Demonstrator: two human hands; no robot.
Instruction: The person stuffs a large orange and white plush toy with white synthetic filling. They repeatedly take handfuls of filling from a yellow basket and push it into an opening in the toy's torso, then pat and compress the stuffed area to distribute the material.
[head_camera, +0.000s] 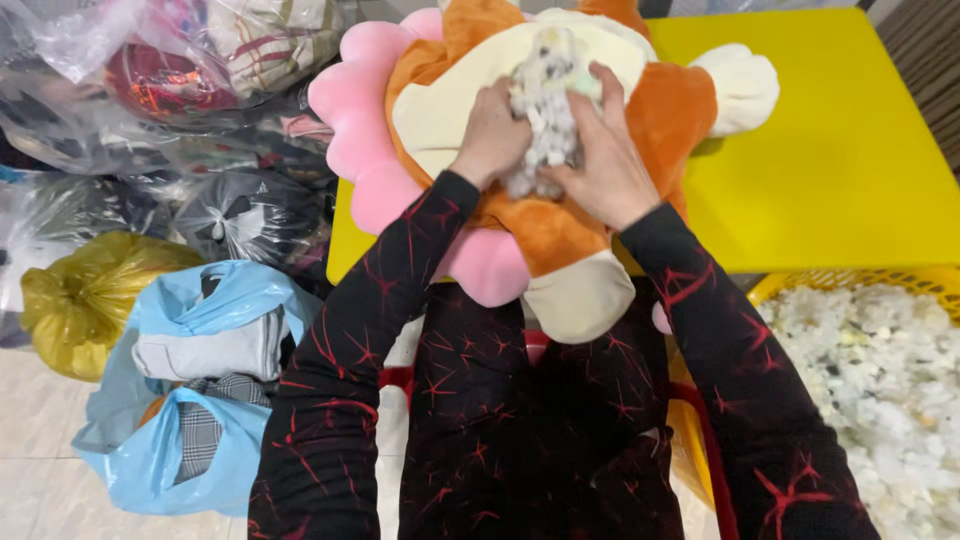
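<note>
Both hands pressing a wad of white stuffing into an orange plush toy.

The left hand (490, 135) and right hand (608, 155) have their fingers (612, 95) clenched around a clump of shredded white stuffing (545, 100), which sits at the opening in the middle of the plush toy (560, 215). The toy, orange and cream with a pink petal-shaped collar, lies on the yellow tabletop (840, 150), its lower end hanging over the near edge. To pack well, I judge, feed small wads deep and keep the opening spread. Right of the toy stands a yellow basket (800, 282) of loose filling; left of it, bagged clothes (200, 390) lie on the floor.
</note>
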